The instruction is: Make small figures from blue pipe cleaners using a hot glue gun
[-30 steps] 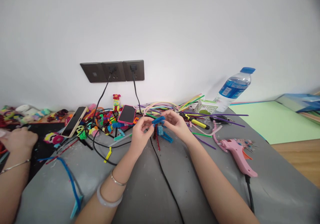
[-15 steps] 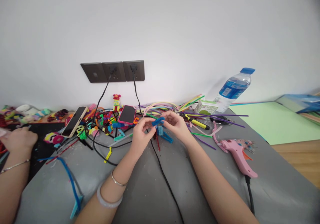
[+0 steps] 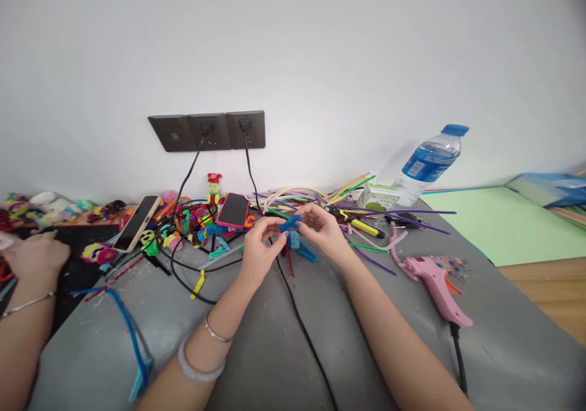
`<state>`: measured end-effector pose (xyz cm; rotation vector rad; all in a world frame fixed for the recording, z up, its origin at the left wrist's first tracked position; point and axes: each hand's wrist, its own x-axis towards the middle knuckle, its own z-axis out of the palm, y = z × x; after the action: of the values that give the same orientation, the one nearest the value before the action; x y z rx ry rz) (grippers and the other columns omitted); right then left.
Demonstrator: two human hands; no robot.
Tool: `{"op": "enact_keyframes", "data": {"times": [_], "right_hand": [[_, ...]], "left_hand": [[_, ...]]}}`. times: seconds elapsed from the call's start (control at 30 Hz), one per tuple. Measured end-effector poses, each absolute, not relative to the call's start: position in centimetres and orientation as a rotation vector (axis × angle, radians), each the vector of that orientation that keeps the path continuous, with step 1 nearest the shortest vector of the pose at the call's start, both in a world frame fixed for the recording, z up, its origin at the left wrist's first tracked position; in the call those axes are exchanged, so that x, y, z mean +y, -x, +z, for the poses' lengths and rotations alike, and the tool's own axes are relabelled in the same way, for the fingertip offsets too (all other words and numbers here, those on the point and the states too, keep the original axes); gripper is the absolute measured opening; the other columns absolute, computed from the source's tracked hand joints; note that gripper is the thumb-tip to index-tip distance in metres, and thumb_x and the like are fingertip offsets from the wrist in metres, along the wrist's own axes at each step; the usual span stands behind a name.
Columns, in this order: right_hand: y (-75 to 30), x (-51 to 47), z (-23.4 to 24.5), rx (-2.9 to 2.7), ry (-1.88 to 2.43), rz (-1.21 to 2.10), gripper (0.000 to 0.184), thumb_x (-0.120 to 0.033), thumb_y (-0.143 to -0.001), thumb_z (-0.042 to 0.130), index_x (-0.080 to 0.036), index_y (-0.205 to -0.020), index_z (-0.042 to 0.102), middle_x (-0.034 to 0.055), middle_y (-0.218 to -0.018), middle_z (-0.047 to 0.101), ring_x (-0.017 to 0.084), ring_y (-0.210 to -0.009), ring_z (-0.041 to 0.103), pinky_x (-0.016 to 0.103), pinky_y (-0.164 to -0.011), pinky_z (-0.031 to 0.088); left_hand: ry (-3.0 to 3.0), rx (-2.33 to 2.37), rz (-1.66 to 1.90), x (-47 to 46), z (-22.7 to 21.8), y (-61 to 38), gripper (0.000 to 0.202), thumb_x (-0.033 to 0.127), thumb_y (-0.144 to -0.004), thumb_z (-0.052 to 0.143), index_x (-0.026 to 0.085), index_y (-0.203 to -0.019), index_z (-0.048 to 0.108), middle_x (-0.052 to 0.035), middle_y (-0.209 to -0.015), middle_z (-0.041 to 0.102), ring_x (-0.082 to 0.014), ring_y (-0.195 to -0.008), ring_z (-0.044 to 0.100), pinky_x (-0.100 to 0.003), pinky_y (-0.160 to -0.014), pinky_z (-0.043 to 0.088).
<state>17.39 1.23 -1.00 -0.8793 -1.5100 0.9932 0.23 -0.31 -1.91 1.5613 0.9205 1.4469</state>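
Between my two hands is a short blue bundle of pipe cleaner (image 3: 290,223), held just above the grey table. My left hand (image 3: 263,245) pinches its left end, thumb against fingers. At its right end, my right hand (image 3: 320,231) closes finger and thumb on it. Right below, lighter blue pipe cleaner pieces (image 3: 304,251) lie on the table, partly hidden by my fingers. A dark red pipe cleaner (image 3: 289,259) sticks out beside them.
A pink glue gun (image 3: 442,289) lies at right, near yellow-handled pliers (image 3: 366,225) and a tilted water bottle (image 3: 428,163). Black cables (image 3: 302,322) cross the table (image 3: 256,362). Phones (image 3: 233,209) and pipe cleaners crowd the back. Another person's hand (image 3: 39,255) is at far left.
Hardly anything differs. The blue pipe cleaner bundle has turned very slightly between my fingers, while both hands keep their place.
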Motion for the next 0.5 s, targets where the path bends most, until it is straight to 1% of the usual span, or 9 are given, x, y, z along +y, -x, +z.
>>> {"op": "enact_keyframes", "data": {"times": [0.5], "right_hand": [[-17.39,1.35,-1.33,-1.471,0.839,1.044,0.02,-0.036,-0.083,0.069,-0.022,-0.092,0.059,0.0034,-0.09,0.064,0.016,-0.076,0.058,0.028,-0.066,0.046]], "left_hand": [[-1.567,0.899,1.455,-0.32,-1.93,-0.27,0.019,0.015,-0.078,0.065,0.018,-0.097,0.067,-0.0061,-0.098,0.069,-0.0143,-0.085,0.068,-0.026,-0.08,0.059]]}}
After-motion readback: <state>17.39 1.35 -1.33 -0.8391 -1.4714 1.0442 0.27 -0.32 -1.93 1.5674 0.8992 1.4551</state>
